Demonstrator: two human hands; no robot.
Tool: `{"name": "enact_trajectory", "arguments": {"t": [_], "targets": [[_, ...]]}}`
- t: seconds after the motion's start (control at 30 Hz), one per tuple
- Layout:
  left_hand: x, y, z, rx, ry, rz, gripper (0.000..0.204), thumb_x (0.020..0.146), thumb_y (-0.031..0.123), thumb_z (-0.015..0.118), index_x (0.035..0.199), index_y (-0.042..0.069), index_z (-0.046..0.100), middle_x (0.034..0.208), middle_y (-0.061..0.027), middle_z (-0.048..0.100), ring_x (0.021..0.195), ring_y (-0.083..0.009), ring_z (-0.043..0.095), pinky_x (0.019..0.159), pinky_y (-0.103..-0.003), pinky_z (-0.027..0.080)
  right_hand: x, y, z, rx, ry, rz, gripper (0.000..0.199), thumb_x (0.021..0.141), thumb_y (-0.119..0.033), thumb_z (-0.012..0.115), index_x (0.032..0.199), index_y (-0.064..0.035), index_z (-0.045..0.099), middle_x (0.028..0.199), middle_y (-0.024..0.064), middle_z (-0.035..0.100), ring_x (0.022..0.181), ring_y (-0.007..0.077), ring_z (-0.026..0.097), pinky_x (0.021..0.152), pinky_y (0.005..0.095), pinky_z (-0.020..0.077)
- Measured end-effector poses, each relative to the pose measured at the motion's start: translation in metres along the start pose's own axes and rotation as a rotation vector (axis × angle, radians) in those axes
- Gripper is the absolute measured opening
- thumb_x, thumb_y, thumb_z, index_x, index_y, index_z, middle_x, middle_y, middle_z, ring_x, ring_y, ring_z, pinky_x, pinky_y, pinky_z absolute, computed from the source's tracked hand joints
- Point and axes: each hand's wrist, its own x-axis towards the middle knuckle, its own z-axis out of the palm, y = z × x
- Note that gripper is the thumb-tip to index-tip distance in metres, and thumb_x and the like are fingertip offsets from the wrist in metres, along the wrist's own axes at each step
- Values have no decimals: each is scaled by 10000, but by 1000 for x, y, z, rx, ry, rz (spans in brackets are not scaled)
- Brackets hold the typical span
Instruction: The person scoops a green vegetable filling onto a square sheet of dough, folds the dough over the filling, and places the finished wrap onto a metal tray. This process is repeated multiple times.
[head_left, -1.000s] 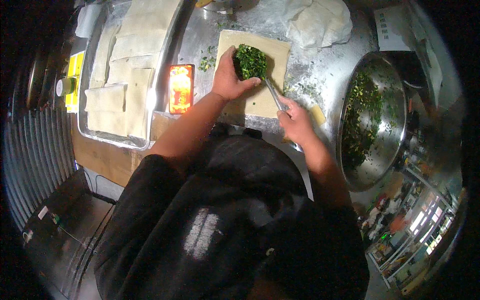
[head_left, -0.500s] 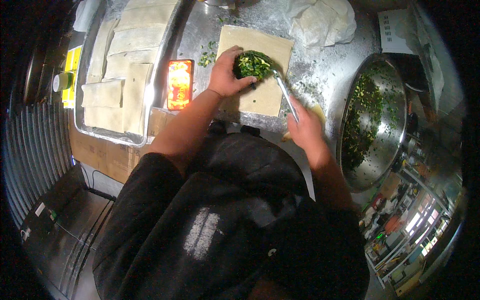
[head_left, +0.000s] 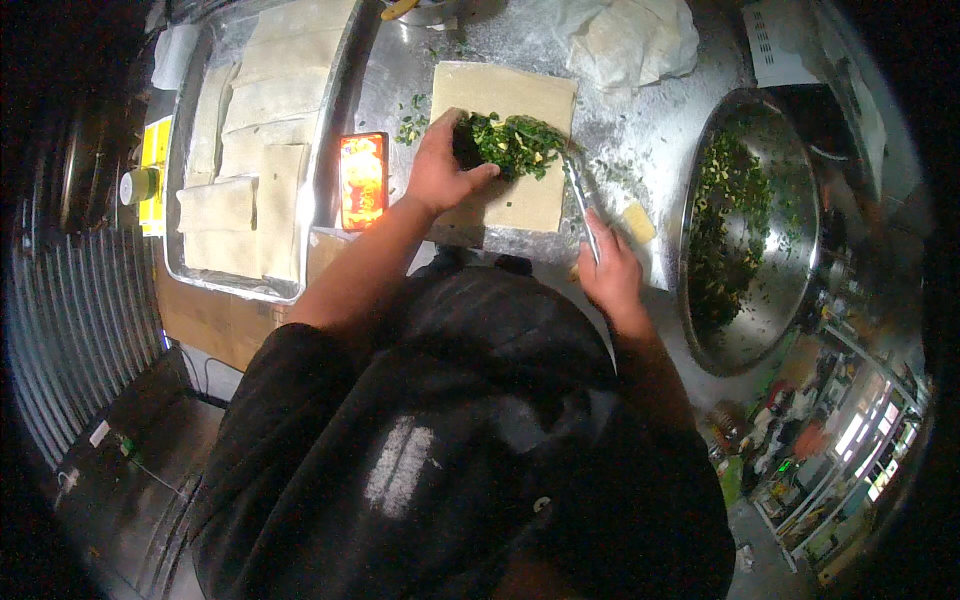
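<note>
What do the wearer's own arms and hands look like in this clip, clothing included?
The left hand and right hand are bare, with no gloves or wristwear visible. The left forearm is bare up to a loose, plain black sleeve; the right sleeve's edge is lost in shadow. The black top bears a whitish, rough-edged marking of two bars.

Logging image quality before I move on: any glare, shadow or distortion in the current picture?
Head view: the orange-red screen is blown out in places; head view: white glare on the steel bowl; head view: a shadow below the left hand on the dough sheet; head view: the ribbed panel bows near the rim, and the corners are black.
</note>
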Motion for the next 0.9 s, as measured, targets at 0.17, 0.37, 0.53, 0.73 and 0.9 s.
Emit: {"name": "enact_trajectory", "arguments": {"t": [0.17, 0.37, 0.53, 0.73, 0.9], "targets": [[-6, 4, -3, -98, 16, -128, 993, 702, 264, 894, 1480, -70, 376, 1400, -257, 534, 1320, -383, 522, 1141, -420, 413, 0, -7, -2, 17, -6, 45, 506, 902, -150, 664, 1403, -156, 595, 1136, 223, 689, 987, 442, 673, 850, 484, 550], [-8, -1, -7, -210, -2, -176, 999, 711, 220, 890, 1487, -100, 349, 1420, -257, 528, 1321, -349, 535, 1138, -404, 416, 10, -34, -16, 106, 68, -8, 481, 932, -134, 648, 1405, -79, 581, 1109, 208, 704, 940, 348, 709, 806, 431, 564], [-7, 2, -10, -305, 11, -203, 995, 710, 164, 888, 1490, -112, 335, 1413, -248, 542, 1310, -328, 550, 1116, -385, 439, 31, -68, -20, 600, -186, 206, 496, 968, -105, 608, 1453, -43, 525, 982, 130, 706, 760, 155, 659, 612, 282, 519], [-6, 10, -16, -296, -47, -184, 995, 707, 153, 881, 1495, -107, 332, 1385, -248, 558, 1292, -329, 562, 1112, -387, 444, 40, -55, -36, 841, -418, 615, 527, 967, -95, 581, 1486, -63, 499, 845, 75, 658, 500, 92, 477, 439, 258, 390], [-6, 11, -17, -163, -29, -129, 1003, 698, 182, 875, 1498, -96, 339, 1398, -260, 536, 1304, -346, 548, 1124, -395, 428, 35, -42, -45, 1040, -438, 792, 525, 970, -121, 565, 1482, -31, 492, 803, 74, 642, 474, 121, 484, 442, 257, 382]]}}
